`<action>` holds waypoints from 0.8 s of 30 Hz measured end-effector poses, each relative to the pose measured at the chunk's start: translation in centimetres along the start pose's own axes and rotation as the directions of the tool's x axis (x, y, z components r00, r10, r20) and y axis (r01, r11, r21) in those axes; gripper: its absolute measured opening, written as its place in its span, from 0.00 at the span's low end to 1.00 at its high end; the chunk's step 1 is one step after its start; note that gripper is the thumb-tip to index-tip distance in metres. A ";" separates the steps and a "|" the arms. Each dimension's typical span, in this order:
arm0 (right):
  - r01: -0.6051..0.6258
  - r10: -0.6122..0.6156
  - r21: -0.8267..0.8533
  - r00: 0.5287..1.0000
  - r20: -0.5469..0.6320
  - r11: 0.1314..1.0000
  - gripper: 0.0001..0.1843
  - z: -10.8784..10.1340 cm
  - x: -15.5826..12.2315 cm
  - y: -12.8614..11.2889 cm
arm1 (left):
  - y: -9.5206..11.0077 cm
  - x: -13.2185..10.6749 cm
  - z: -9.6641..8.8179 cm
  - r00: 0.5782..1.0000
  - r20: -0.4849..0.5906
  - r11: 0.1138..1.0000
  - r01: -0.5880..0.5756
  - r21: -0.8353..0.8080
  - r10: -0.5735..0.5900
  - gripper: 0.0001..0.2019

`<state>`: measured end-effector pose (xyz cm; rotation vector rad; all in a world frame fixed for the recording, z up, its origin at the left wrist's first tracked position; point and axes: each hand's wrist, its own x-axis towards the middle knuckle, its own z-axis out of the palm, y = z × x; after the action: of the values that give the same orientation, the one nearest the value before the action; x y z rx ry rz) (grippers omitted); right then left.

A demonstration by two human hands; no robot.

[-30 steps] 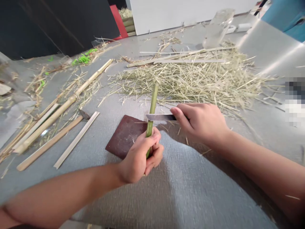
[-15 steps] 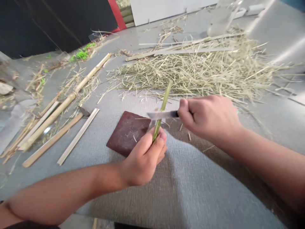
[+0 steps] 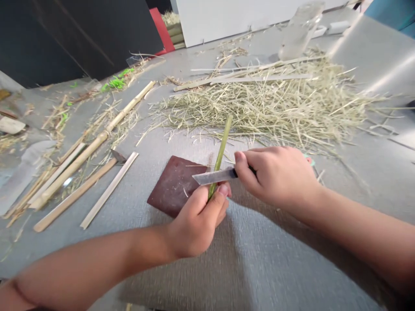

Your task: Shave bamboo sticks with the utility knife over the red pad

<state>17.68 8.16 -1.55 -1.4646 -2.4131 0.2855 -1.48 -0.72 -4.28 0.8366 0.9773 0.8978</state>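
Reading the clock from where blade and stalk cross, the widest bare stretch of the grey, fine-grained table lies from four to six o'clock, partly in shadow. Room is tighter at one o'clock, where the near fringe of a loose, pale green heap of straw comes close to the stalk's far tip. At nine o'clock, a flat, square, dark brown sheet sits just beside the left fist; beyond it, well apart, lie a straight, pale wooden strip and a long, tan bamboo pole, slanting toward one o'clock. A black panel bounds the far side at ten to eleven. The left hand, its forearm entering from eight, is wrapped around the lower end of a slim green plant stalk, which leans toward one. The right hand, arm from four, is closed on a dark-handled knife, knuckles up, blade pointing to nine across the stalk just above the left thumb; I cannot tell whether it bites.
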 end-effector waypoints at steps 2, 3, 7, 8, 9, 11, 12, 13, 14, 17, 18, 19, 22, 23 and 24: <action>-0.008 0.008 -0.030 1.000 -0.006 1.000 0.35 -0.3 0.0 -0.1 | -0.1 -0.1 0.1 0.999 -0.014 0.999 0.039 0.022 -0.038 0.20; -0.007 0.005 -0.041 1.000 -0.030 0.999 0.34 -0.5 0.2 0.2 | -0.1 -0.1 0.1 0.999 -0.022 0.998 0.047 0.040 -0.046 0.19; -0.098 0.082 -0.074 0.979 -0.189 0.992 0.38 -1.3 1.6 2.7 | -0.1 -0.2 -0.1 1.000 0.008 0.994 0.022 0.102 -0.023 0.18; -0.153 0.131 -0.082 0.964 -0.231 0.985 0.39 -1.5 2.0 3.6 | 0.0 -0.2 -0.2 0.999 0.028 0.994 0.027 0.102 -0.030 0.19; -0.222 0.189 -0.091 0.941 -0.279 0.971 0.40 -1.6 2.4 4.5 | 0.1 -0.2 -0.3 0.998 0.042 0.995 0.043 0.094 -0.047 0.19; -0.270 0.231 -0.060 0.903 -0.361 0.961 0.42 -1.7 2.9 5.7 | 0.5 -0.2 -0.3 0.994 0.057 0.994 0.087 0.063 -0.090 0.19; -0.256 0.222 -0.038 0.895 -0.387 0.966 0.42 -1.7 3.0 6.0 | 0.8 -0.1 -0.4 0.993 0.059 0.994 0.100 0.044 -0.103 0.18; -0.219 0.194 -0.019 0.898 -0.394 0.975 0.42 -1.5 3.0 5.9 | 1.0 0.0 -0.4 0.992 0.063 0.994 0.103 0.026 -0.105 0.17; -0.171 0.156 -0.006 0.911 -0.381 0.985 0.42 -1.3 2.8 5.7 | 1.2 0.1 -0.4 0.993 0.067 0.996 0.092 0.013 -0.092 0.16; -0.048 0.048 0.006 0.956 -0.289 0.999 0.39 -0.4 1.9 3.9 | 1.4 0.4 -0.6 0.997 0.078 1.000 0.021 -0.004 -0.021 0.13; -0.029 0.031 0.010 0.965 -0.260 1.000 0.38 -0.2 1.6 3.2 | 1.4 0.5 -0.6 0.997 0.072 1.000 0.007 0.001 -0.007 0.13; -0.022 0.025 0.015 0.972 -0.234 1.000 0.38 0.0 1.3 2.7 | 1.3 0.5 -0.7 0.998 0.058 1.000 0.001 0.007 -0.001 0.13; -0.023 0.030 0.042 0.987 -0.159 0.999 0.38 0.1 1.0 1.6 | 0.9 0.3 -0.7 0.999 0.027 0.999 0.027 0.030 -0.028 0.14; -0.025 0.031 0.048 0.991 -0.129 0.999 0.39 0.0 0.9 1.4 | 0.8 0.1 -0.7 0.999 0.025 0.999 0.036 0.035 -0.037 0.15; -0.027 0.031 0.049 0.995 -0.097 0.998 0.39 0.0 0.9 1.3 | 0.7 0.0 -0.6 0.999 0.028 0.999 0.037 0.034 -0.038 0.15</action>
<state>18.40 9.58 -1.82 -1.4592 -2.2945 0.2700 -2.19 -0.34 -3.83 0.8544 0.9820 0.8372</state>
